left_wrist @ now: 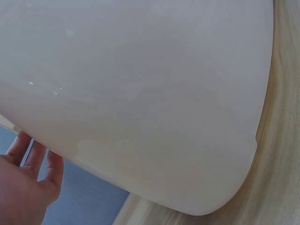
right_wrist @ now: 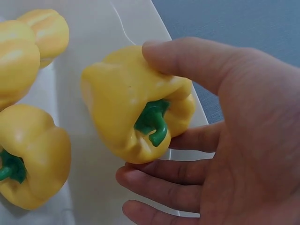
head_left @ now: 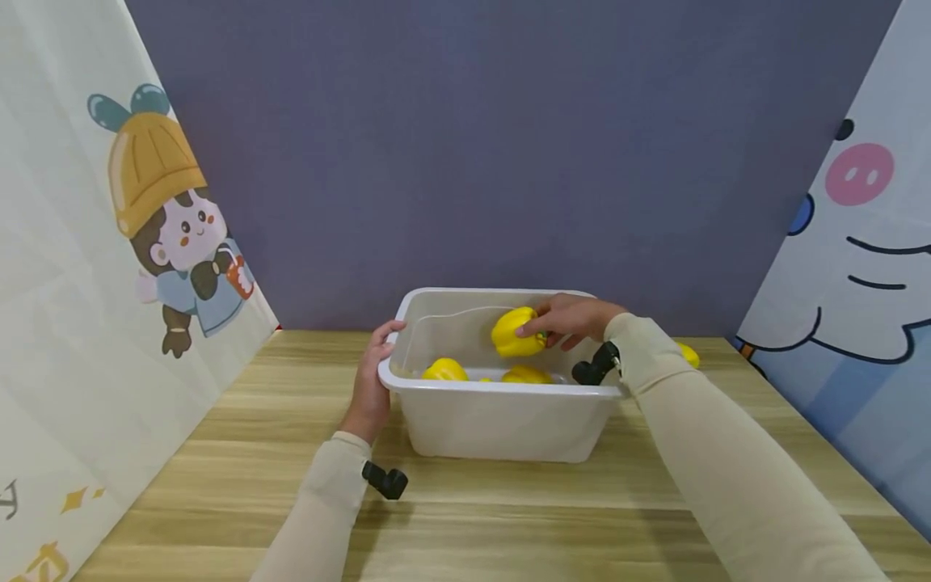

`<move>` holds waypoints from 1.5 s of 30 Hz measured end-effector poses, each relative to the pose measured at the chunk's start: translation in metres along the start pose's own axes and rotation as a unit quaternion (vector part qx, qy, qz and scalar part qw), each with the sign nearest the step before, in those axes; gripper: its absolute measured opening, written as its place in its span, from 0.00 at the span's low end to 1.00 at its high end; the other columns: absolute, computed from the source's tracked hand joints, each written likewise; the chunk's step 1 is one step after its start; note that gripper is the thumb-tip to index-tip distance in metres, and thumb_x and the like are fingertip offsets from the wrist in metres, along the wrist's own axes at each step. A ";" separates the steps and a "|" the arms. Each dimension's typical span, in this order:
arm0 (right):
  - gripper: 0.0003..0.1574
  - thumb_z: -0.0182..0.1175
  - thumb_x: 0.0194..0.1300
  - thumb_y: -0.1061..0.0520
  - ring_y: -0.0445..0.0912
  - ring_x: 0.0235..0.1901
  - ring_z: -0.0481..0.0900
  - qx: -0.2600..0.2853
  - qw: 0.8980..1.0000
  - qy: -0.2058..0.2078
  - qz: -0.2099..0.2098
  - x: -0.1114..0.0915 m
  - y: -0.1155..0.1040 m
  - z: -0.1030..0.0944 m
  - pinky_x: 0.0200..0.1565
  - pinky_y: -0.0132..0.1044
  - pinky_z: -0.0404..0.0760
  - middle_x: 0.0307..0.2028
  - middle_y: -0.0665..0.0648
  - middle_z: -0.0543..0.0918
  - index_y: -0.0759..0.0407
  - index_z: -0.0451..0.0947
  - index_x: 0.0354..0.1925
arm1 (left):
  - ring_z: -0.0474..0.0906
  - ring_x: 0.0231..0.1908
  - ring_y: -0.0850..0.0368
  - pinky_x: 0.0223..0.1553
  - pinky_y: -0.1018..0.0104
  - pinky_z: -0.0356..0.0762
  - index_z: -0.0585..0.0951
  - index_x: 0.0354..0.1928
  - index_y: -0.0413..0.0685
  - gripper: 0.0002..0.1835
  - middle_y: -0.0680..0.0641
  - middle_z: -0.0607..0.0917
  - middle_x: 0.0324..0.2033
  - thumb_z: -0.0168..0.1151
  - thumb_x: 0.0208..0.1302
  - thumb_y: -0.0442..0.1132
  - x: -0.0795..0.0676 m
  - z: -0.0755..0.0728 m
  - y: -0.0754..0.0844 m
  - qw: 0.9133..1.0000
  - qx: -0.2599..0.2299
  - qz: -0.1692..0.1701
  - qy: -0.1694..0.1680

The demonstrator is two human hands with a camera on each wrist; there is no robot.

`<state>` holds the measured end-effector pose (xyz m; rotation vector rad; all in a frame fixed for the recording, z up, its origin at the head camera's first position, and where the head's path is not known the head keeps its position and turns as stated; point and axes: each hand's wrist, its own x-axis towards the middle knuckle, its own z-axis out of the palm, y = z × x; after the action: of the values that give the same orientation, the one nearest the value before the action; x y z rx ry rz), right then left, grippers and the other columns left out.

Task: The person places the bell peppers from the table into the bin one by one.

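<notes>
My right hand (head_left: pixel 575 317) holds a yellow bell pepper (head_left: pixel 513 333) between thumb and fingers, inside the upper part of a white plastic bin (head_left: pixel 502 420). In the right wrist view the pepper's green stem (right_wrist: pixel 157 124) points toward the palm. Other yellow bell peppers (right_wrist: pixel 35 154) lie on the bin floor below and to the left of the held one. At the bin's left side, my left hand (head_left: pixel 372 380) grips the rim, fingers over the edge. The left wrist view shows that hand's fingers (left_wrist: pixel 35 157) at the rim beside the outer wall.
Another yellow pepper (head_left: pixel 688 354) lies on the wooden table (head_left: pixel 465 517) right of the bin, partly hidden by my right sleeve. A grey-blue panel (head_left: pixel 465 162) stands behind the bin. Printed cartoon sheets flank the table, one on the left (head_left: pixel 65 283) and one on the right (head_left: pixel 858 315).
</notes>
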<state>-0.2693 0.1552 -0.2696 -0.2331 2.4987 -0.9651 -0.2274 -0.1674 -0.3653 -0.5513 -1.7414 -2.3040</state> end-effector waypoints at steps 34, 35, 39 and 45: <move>0.32 0.58 0.71 0.44 0.54 0.50 0.80 0.066 0.993 0.087 -0.042 0.001 -0.002 -0.008 0.52 0.49 0.79 0.54 0.68 0.78 0.65 0.71 0.62 | 0.74 0.45 0.51 0.48 0.58 0.73 0.72 0.61 0.44 0.23 0.30 0.70 0.56 0.39 0.69 0.40 0.000 0.000 0.002 1.000 0.002 -0.003 -0.002; 0.32 0.58 0.71 0.44 0.54 0.50 0.81 0.069 0.993 0.089 -0.042 0.000 -0.003 -0.009 0.52 0.49 0.79 0.54 0.68 0.78 0.65 0.71 0.62 | 0.74 0.45 0.53 0.48 0.59 0.73 0.72 0.61 0.45 0.22 0.32 0.71 0.56 0.39 0.69 0.40 0.000 0.000 0.002 1.000 0.002 -0.003 -0.002; 0.34 0.58 0.71 0.43 0.55 0.51 0.80 0.073 0.993 0.086 -0.043 -0.002 -0.004 -0.009 0.53 0.49 0.79 0.56 0.69 0.77 0.65 0.70 0.63 | 0.75 0.44 0.56 0.46 0.62 0.73 0.71 0.62 0.41 0.23 0.39 0.75 0.53 0.39 0.69 0.40 0.000 0.001 0.003 1.000 0.002 -0.003 0.002; 0.33 0.57 0.71 0.43 0.56 0.53 0.80 0.080 0.992 0.089 -0.046 -0.011 -0.003 -0.013 0.54 0.49 0.79 0.56 0.68 0.77 0.65 0.71 0.62 | 0.75 0.44 0.55 0.48 0.59 0.73 0.71 0.62 0.40 0.23 0.41 0.76 0.52 0.39 0.69 0.39 -0.001 0.001 0.003 1.000 -0.001 -0.005 0.004</move>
<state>-0.2658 0.1639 -0.2559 -0.2204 2.5720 -1.2674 -0.2251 -0.1670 -0.3628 -0.5343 -1.7437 -2.3121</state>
